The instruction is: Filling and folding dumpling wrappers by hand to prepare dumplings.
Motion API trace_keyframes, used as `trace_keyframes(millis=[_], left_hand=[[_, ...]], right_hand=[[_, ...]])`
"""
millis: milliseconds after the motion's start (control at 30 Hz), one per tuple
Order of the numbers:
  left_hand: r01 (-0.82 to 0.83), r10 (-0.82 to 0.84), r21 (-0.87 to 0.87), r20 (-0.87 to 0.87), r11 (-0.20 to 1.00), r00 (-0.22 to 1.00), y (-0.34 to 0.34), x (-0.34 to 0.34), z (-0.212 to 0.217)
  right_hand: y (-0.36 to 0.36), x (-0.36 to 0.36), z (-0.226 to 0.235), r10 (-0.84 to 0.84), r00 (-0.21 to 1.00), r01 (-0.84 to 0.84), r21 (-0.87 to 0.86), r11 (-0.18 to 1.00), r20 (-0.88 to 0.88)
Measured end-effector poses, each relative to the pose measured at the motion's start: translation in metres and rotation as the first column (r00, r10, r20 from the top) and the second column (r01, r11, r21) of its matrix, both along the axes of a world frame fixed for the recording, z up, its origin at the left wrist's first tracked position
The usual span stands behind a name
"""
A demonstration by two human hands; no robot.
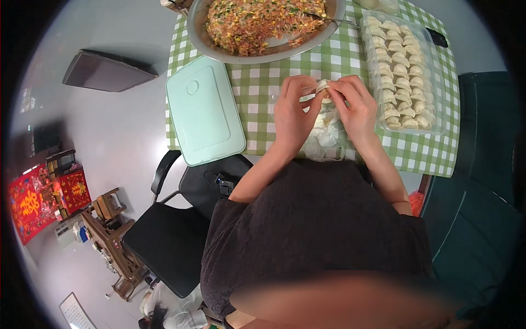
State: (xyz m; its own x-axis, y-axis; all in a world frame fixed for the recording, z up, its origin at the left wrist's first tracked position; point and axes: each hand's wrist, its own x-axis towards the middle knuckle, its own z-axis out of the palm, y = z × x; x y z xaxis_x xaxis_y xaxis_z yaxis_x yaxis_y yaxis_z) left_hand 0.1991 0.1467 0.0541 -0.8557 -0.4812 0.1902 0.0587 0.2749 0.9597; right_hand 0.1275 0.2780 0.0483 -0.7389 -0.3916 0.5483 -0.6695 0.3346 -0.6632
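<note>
Between my two hands, over the front of the table, is a dumpling (323, 86) with a pale wrapper and a bit of filling showing. My left hand (294, 112) pinches its left side with thumb and forefinger. From the right, the fingertips of my right hand (353, 107) press on the same dumpling. Below them lies a clear plastic bag (325, 131) with white wrappers in it, partly hidden by my hands. To the right, a clear plastic box (440, 112) holds rows of folded dumplings (402, 82).
A large metal basin (263, 59) of chopped filling (246, 27) stands at the far side, with a spoon (339, 21) in it. A mint-green lid (205, 109) lies at the left on the green checked tablecloth (257, 88). A black chair (170, 236) stands at the lower left.
</note>
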Motion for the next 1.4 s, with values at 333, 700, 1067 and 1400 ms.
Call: trace_keyframes(millis=[333,700,1067,1400], left_hand=[[-0.012,0.006,-0.175,-0.032,0.984,0.999,-0.003,-0.004,-0.005],[0.022,-0.042,-0.284,-0.067,0.959,0.997,0.0,-0.005,-0.008],[0.066,-0.078,-0.152,-0.074,0.986,0.994,-0.002,-0.002,-0.008],[0.313,-0.31,0.035,0.279,0.949,0.909,-0.01,-0.007,-0.004]], right_hand=[[0.004,0.002,0.0,-0.002,0.994,0.012,0.092,0.996,-0.109],[0.001,0.002,0.003,0.032,0.985,-0.012,0.117,0.993,-0.17],[0.006,0.0,0.004,0.021,0.999,-0.02,0.048,0.999,-0.027],[0.007,-0.002,-0.001,0.063,0.988,-0.054,0.071,0.996,-0.138]])
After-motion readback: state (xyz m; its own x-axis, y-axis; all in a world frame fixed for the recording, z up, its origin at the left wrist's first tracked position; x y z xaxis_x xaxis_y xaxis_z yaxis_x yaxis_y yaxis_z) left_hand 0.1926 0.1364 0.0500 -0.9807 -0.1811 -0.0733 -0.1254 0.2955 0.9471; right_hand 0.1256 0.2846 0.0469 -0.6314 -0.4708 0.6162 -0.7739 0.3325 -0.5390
